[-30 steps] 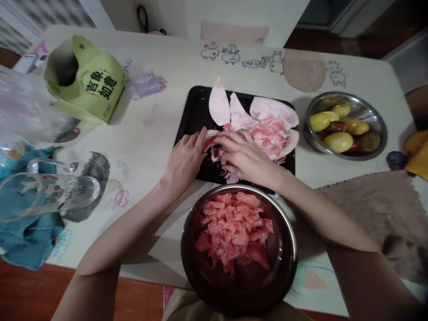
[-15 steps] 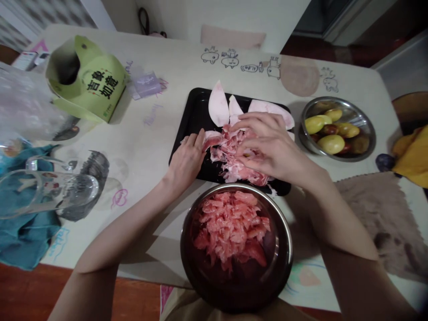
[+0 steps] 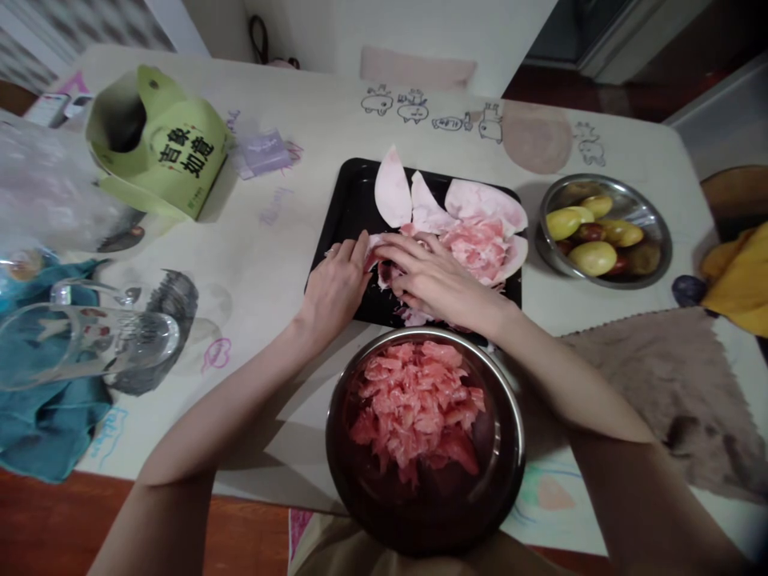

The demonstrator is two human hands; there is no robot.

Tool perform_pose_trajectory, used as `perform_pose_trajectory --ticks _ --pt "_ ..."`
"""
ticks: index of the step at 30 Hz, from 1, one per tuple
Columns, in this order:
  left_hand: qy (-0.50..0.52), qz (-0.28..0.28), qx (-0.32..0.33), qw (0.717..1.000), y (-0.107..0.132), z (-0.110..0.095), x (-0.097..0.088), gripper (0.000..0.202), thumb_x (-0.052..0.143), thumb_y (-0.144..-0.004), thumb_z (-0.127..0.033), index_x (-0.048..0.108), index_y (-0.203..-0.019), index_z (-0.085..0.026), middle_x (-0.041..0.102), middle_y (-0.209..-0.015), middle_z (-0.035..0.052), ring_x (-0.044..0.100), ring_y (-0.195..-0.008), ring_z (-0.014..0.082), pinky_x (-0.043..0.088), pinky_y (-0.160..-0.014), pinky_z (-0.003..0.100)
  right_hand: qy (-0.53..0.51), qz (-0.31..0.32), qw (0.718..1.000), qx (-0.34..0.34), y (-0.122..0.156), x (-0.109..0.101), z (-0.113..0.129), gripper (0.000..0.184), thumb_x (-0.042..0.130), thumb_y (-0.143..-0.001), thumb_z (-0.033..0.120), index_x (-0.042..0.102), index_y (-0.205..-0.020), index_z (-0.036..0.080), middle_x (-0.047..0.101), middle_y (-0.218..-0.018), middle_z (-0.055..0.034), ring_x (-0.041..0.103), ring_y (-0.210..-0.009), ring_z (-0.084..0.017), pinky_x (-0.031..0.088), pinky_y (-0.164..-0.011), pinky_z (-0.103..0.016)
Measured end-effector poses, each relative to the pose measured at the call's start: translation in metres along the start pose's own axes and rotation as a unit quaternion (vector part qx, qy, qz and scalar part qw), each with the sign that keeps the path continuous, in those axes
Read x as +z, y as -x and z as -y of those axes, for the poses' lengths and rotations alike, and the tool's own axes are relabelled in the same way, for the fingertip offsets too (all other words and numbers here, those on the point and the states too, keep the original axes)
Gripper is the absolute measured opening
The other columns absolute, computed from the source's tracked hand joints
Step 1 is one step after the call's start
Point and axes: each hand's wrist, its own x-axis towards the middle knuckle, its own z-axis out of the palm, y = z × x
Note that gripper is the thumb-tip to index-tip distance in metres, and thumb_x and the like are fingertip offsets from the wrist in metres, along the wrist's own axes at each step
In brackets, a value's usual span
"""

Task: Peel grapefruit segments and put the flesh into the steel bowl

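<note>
Over the black tray, my left hand is closed on a pink pomelo segment. Meeting it from the right, my right hand has its curled fingers on the same segment; its fingertips are partly hidden. White pomelo rind pieces lie at the tray's far side, and a larger chunk of pink pomelo rests among them on the right. Scraps of membrane lie under my right hand. Close to my body stands a steel bowl holding peeled pomelo flesh.
Right of the tray is a metal bowl of yellow-green and dark red fruit, with a brown cloth nearer me. On the left are a green carton, a clear glass mug, a teal cloth and a plastic bag.
My right hand has moved left and down from the membrane scraps to the segment in my left hand, uncovering the pomelo chunk at right. My left hand has hardly moved.
</note>
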Motion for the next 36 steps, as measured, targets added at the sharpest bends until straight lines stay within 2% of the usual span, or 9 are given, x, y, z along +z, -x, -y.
perform_pose_trajectory --ticks 7,10,14,16,20,22,25,30,36 --pt "0.033 -0.014 0.002 0.999 0.000 0.002 0.006 0.054 0.055 -0.099 -0.020 0.041 -0.149 -0.007 0.064 -0.130 0.0205 0.062 -0.120 0.0328 0.054 -0.101 0.045 -0.022 -0.012 1.000 0.013 0.000 0.000 -0.002 0.020 0.055 -0.091 0.012 0.071 -0.100 0.015 0.052 -0.148 -0.0161 0.038 -0.145 -0.033 0.035 -0.113 -0.057" --pt "0.048 -0.036 0.014 0.998 -0.001 0.005 0.011 0.052 0.053 -0.099 -0.021 0.041 -0.148 -0.008 0.064 -0.129 0.0203 0.061 -0.120 0.0324 0.053 -0.103 0.046 -0.042 -0.040 0.998 0.033 0.005 -0.015 -0.005 0.017 0.056 -0.088 0.011 0.071 -0.093 0.018 0.053 -0.146 -0.0141 0.040 -0.142 -0.035 0.036 -0.110 -0.056" --pt "0.070 -0.051 0.012 0.996 -0.003 0.007 0.015 0.053 0.053 -0.099 -0.022 0.040 -0.147 -0.005 0.062 -0.131 0.0228 0.061 -0.122 0.0336 0.050 -0.107 0.048 -0.073 -0.090 0.991 0.062 0.021 -0.042 -0.005 0.011 0.059 -0.089 0.017 0.068 -0.084 0.021 0.057 -0.140 -0.0099 0.043 -0.138 -0.035 0.035 -0.107 -0.053" --pt "0.079 -0.049 0.007 0.996 -0.005 0.007 0.016 0.047 0.053 -0.099 -0.022 0.045 -0.142 -0.005 0.063 -0.126 0.0218 0.062 -0.119 0.0337 0.051 -0.106 0.048 -0.081 -0.097 0.989 0.081 0.030 -0.050 -0.003 0.011 0.058 -0.092 0.021 0.066 -0.084 0.021 0.061 -0.133 -0.0094 0.050 -0.131 -0.033 0.037 -0.103 -0.050" --pt "0.101 -0.059 0.007 0.993 -0.006 0.005 0.016 0.030 0.051 -0.098 -0.016 0.054 -0.127 -0.008 0.061 -0.117 0.0189 0.062 -0.114 0.0344 0.050 -0.105 0.052 -0.099 -0.082 0.986 0.108 0.042 -0.052 0.002 0.013 0.054 -0.095 0.023 0.063 -0.086 0.021 0.068 -0.103 -0.0057 0.061 -0.108 -0.026 0.037 -0.097 -0.044" --pt "0.123 -0.078 0.002 0.989 -0.006 0.004 0.017 0.030 0.048 -0.096 -0.011 0.053 -0.126 -0.008 0.059 -0.119 0.0198 0.060 -0.116 0.0346 0.048 -0.105 0.054 -0.113 -0.075 0.984 0.119 0.045 -0.051 0.004 0.013 0.052 -0.095 0.023 0.061 -0.085 0.021 0.067 -0.094 -0.0032 0.061 -0.100 -0.023 0.036 -0.097 -0.042" --pt "0.175 -0.128 -0.009 0.976 -0.008 0.006 0.018 0.036 0.042 -0.095 -0.006 0.046 -0.131 -0.010 0.054 -0.125 0.0210 0.057 -0.120 0.0328 0.048 -0.106 0.054 -0.135 -0.087 0.979 0.125 0.049 -0.054 0.009 0.012 0.052 -0.095 0.023 0.060 -0.086 0.022 0.067 -0.092 -0.0019 0.060 -0.099 -0.022 0.035 -0.098 -0.040" --pt "0.242 -0.185 -0.001 0.952 -0.009 0.006 0.004 0.028 0.040 -0.101 -0.016 0.045 -0.129 -0.017 0.055 -0.125 0.0170 0.056 -0.121 0.0277 0.045 -0.110 0.049 -0.154 -0.115 0.974 0.118 0.059 -0.069 0.027 0.011 0.055 -0.096 0.026 0.060 -0.087 0.022 0.067 -0.095 -0.0019 0.059 -0.104 -0.021 0.033 -0.100 -0.038" --pt "0.309 -0.222 0.030 0.924 0.008 -0.014 -0.020 0.027 0.039 -0.105 -0.028 0.045 -0.131 -0.022 0.057 -0.129 0.0134 0.055 -0.125 0.0246 0.045 -0.111 0.044 -0.174 -0.057 0.980 0.072 0.072 -0.077 0.063 0.012 0.057 -0.095 0.022 0.063 -0.085 0.022 0.067 -0.088 0.0008 0.060 -0.088 -0.017 0.034 -0.098 -0.038"
